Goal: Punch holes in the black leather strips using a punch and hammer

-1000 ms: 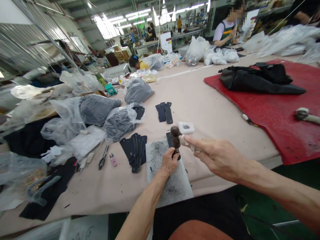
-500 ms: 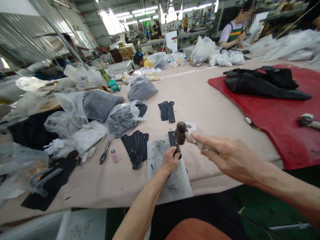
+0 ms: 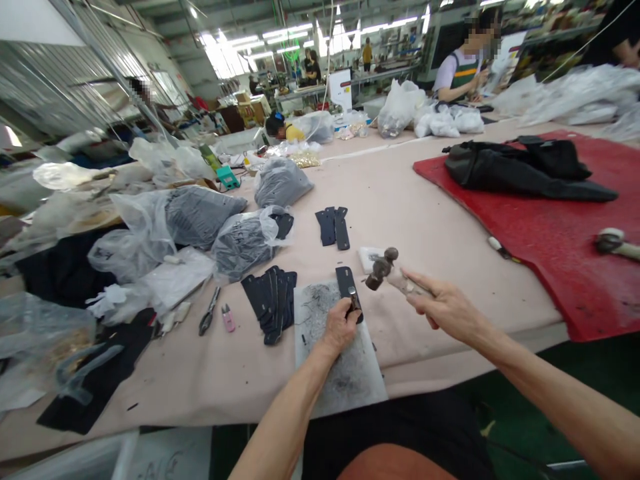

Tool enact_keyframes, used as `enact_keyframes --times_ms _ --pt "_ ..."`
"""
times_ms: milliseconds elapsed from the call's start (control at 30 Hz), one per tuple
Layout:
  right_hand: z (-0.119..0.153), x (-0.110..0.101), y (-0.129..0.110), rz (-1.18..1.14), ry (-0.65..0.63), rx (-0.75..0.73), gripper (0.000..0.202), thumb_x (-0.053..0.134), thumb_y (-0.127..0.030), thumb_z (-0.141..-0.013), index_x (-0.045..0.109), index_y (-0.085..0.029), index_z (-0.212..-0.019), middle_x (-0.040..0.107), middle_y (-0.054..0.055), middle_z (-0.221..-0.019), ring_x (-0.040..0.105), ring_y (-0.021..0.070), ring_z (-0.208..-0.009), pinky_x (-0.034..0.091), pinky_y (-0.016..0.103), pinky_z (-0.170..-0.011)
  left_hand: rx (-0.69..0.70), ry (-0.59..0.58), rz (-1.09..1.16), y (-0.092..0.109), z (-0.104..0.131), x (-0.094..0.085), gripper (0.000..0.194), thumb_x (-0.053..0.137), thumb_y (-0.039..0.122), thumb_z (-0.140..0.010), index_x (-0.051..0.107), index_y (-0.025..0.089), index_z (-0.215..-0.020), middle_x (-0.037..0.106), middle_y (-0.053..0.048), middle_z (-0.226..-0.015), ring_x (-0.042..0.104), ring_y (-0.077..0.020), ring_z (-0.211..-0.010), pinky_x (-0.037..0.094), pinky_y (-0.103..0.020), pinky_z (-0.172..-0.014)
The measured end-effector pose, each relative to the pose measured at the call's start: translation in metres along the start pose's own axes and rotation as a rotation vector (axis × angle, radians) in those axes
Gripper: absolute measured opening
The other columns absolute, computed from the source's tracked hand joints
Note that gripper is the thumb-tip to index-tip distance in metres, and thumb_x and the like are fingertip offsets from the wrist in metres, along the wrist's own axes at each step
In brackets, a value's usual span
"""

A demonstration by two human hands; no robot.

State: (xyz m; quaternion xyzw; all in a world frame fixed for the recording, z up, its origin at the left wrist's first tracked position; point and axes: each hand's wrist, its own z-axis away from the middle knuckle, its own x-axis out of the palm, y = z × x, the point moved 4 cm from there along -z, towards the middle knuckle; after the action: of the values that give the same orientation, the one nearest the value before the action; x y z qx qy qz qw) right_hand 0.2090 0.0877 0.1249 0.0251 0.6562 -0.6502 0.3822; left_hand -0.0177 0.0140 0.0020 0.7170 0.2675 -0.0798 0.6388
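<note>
My left fingers [image 3: 344, 308] are clamping a short metal punch [image 3: 353, 297], its top end showing above them; its tip is hiding from view. The punch is standing over a dark strip [image 3: 344, 277], whose long axis is running away from me, slightly aslant, along the right edge of a smudged white board [image 3: 327, 380] on the desk [image 3: 200, 393]. My right fingers [image 3: 425, 301] are closing round the handle of a hammer [image 3: 383, 268]. Its head is hanging right of the punch, apart from it, with the left hand nearer the strip. Dark pieces [image 3: 273, 303] are lying left of the board.
</note>
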Motion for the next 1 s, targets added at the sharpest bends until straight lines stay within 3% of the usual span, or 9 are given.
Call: enact_keyframes --times_ms 67,167,267,333,433,533,633,800,1000 --pt "-0.005 0.018 0.041 -0.117 -0.012 0.159 0.066 0.053 -0.04 -0.088 0.042 -0.016 -0.149 0.058 -0.004 -0.06 0.051 0.0132 -0.042 0.041 0.024 -0.044 -0.009 0.006 0.01 -0.001 0.001 0.0 0.005 0.057 0.017 -0.081 0.06 0.019 -0.078 0.061 0.0 -0.074 0.056 -0.0155 -0.07 0.046 -0.028 -0.069" --pt "-0.011 0.042 0.076 0.23 0.044 0.143 0.047 0.052 -0.033 -0.089 0.059 -0.017 -0.132 0.067 0.006 -0.081 0.062 0.0189 -0.067 0.049 0.03 -0.064 -0.022 0.013 0.018 -0.001 0.002 -0.002 0.006 0.057 0.017 -0.081 0.063 0.019 -0.082 0.064 -0.001 -0.078 0.06 -0.0162 -0.075 0.048 -0.029 -0.073" --pt "-0.02 0.061 0.067 0.544 0.147 -0.007 0.03 0.053 -0.028 -0.088 0.068 -0.015 -0.111 0.065 0.017 -0.113 0.06 0.0277 -0.103 0.044 0.037 -0.088 -0.023 0.016 0.037 0.0 0.003 -0.003 0.009 0.057 0.018 -0.082 0.064 0.019 -0.087 0.067 -0.001 -0.083 0.063 -0.0167 -0.08 0.049 -0.03 -0.078" --pt "-0.032 0.078 0.051 0.467 0.122 -0.013 0.028 0.048 -0.026 -0.092 0.068 -0.015 -0.108 0.065 0.016 -0.116 0.058 0.0258 -0.109 0.041 0.034 -0.092 -0.025 0.012 0.053 0.001 0.003 -0.003 0.01 0.058 0.019 -0.082 0.065 0.019 -0.089 0.068 -0.002 -0.085 0.063 -0.0169 -0.081 0.05 -0.031 -0.08" --pt "-0.054 0.111 0.037 0.248 -0.056 0.097 0.023 0.051 -0.025 -0.09 0.071 -0.014 -0.093 0.072 0.011 -0.097 0.063 0.0193 -0.091 0.042 0.025 -0.08 -0.035 0.001 0.08 0.0 0.003 -0.006 0.011 0.058 0.02 -0.082 0.065 0.018 -0.09 0.069 -0.003 -0.088 0.065 -0.0178 -0.084 0.051 -0.033 -0.084" --pt "-0.071 0.135 0.036 0.2 -0.077 0.157 0.017 0.058 -0.023 -0.083 0.071 -0.011 -0.085 0.073 0.013 -0.09 0.063 0.0185 -0.082 0.041 0.025 -0.071 -0.066 0.002 0.135 -0.001 0.002 -0.007 0.012 0.06 0.021 -0.08 0.067 0.018 -0.089 0.071 -0.005 -0.094 0.066 -0.019 -0.091 0.05 -0.036 -0.091" --pt "-0.079 0.143 0.045 0.176 -0.061 0.176 0.012 0.06 -0.016 -0.077 0.07 -0.011 -0.082 0.072 0.013 -0.09 0.062 0.0192 -0.085 0.039 0.025 -0.072 -0.18 0.051 0.291 -0.006 0.002 -0.005 0.015 0.064 0.027 -0.079 0.069 0.018 -0.09 0.072 -0.006 -0.095 0.067 -0.0199 -0.092 0.052 -0.036 -0.09" --pt "-0.083 0.141 0.056 0.088 -0.067 0.194 0.007 0.06 -0.009 -0.067 0.063 -0.016 -0.065 0.069 0.007 -0.074 0.061 0.0187 -0.078 0.039 0.025 -0.068 -0.386 0.317 0.548 -0.015 0.007 -0.02 0.03 0.068 0.041 -0.075 0.065 0.015 -0.089 0.071 -0.005 -0.084 0.068 -0.0185 -0.078 0.056 -0.033 -0.078" --pt "-0.069 0.136 0.057 -0.188 -0.109 0.161 0.01 0.056 -0.015 -0.071 0.05 -0.02 -0.064 0.057 -0.003 -0.054 0.054 0.0126 -0.056 0.038 0.022 -0.054 -0.448 0.236 -0.124 -0.006 0.033 -0.077 0.03 0.061 0.043 -0.08 0.056 0.018 -0.066 0.057 0.002 -0.059 0.057 -0.0156 -0.058 0.043 -0.026 -0.059"
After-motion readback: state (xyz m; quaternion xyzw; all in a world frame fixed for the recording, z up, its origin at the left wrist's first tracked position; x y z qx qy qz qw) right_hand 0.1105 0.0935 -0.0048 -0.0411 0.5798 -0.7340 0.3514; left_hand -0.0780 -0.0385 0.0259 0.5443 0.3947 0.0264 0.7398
